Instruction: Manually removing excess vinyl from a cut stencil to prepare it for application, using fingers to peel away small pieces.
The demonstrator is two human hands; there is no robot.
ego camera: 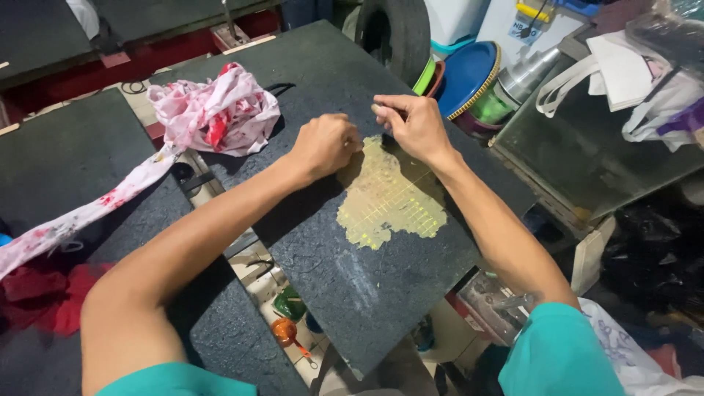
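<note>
We see a yellow gridded patch [389, 198] bared on the black-coated board [352, 279], most coating remaining. Left hand [323, 145] clenched at patch edge; right hand [414, 125] pinches a small scraper [380, 110].

Dark, rough-coated flat board [352, 242] lying tilted across the middle, irregular scraped patch [389, 198] of pale yellow with gridlines right of its centre, coating [389, 139] peeling at the patch's far edge

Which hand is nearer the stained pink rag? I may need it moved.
Left. The left hand is just right of the stained pink rag; the right hand lies farther right, beyond it.
</note>
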